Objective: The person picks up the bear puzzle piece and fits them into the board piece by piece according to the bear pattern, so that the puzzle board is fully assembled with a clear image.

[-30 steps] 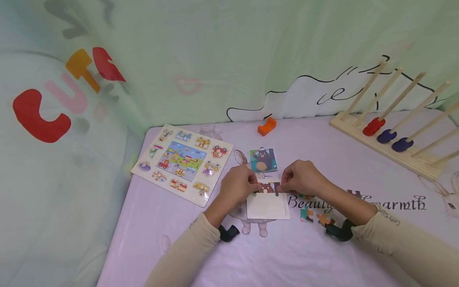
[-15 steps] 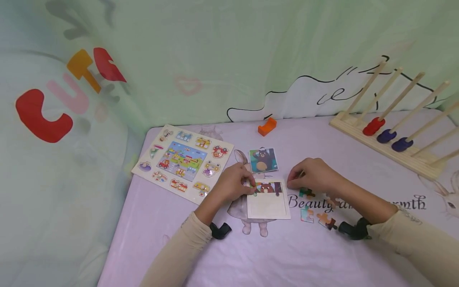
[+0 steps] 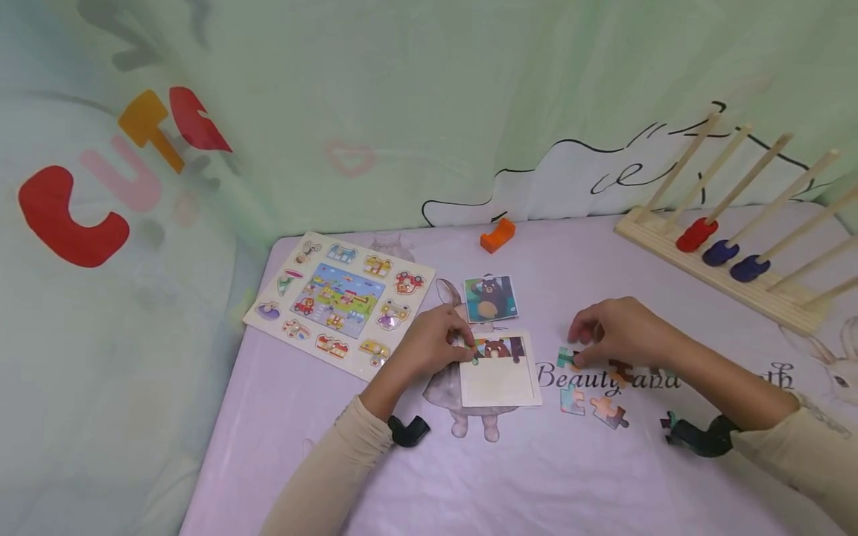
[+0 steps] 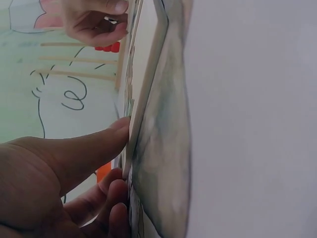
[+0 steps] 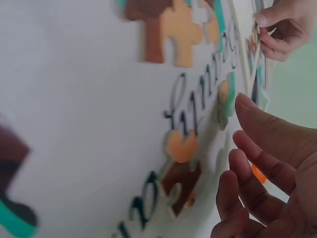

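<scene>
A shallow white puzzle tray (image 3: 499, 383) lies on the table, with a row of bear-face jigsaw pieces (image 3: 496, 348) along its top. My left hand (image 3: 439, 339) pinches the tray's upper left corner; in the left wrist view the thumb (image 4: 119, 133) presses its rim while the fingers curl at the adjoining edge. Right of the tray, my right hand (image 3: 620, 327) hovers at a teal-and-brown jigsaw piece (image 3: 568, 357). Thumb and fingers stand apart in the right wrist view, nothing between them. More loose pieces lie nearby: a teal one (image 3: 572, 400), an orange one (image 3: 608, 411) and a brown one (image 5: 181, 176).
A bear picture card (image 3: 491, 299) lies just behind the tray. At the left is a wooden vehicle puzzle board (image 3: 342, 301). An orange block (image 3: 497, 236) sits at the back, and a wooden peg rack (image 3: 717, 272) with red and blue beads stands back right.
My right hand has let go of the tray's top right and moved right to the loose pieces. The left hand stays at the tray's corner.
</scene>
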A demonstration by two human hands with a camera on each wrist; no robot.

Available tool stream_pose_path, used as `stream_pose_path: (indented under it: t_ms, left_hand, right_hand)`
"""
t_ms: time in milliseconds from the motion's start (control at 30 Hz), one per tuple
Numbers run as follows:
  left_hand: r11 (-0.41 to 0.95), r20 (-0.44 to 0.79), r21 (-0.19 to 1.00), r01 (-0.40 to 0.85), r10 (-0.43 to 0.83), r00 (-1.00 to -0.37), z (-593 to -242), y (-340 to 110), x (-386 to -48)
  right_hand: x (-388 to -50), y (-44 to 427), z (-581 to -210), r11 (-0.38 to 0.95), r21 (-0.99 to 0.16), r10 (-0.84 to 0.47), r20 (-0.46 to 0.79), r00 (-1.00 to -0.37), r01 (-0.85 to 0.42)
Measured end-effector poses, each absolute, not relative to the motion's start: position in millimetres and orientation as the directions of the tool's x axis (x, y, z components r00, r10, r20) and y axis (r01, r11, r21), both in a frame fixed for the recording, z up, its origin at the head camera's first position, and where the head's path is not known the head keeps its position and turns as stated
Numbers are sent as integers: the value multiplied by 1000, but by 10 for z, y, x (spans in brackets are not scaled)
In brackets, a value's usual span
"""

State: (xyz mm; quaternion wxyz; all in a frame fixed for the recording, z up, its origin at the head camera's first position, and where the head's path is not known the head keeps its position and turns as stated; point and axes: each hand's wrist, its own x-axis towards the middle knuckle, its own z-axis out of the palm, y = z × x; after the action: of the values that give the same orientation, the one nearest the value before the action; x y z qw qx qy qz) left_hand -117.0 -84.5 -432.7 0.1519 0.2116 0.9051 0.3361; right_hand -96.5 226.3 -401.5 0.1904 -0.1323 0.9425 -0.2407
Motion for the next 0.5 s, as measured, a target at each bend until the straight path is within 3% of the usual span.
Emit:
stream_pose_path:
  t_ms: [500]
  left_hand:
    - [681,-108,674,285,473,-875,-4338,-854,-1185]
  right_hand:
    - [-900,2290,-4104,856,-492,-335,-297,-894,-158]
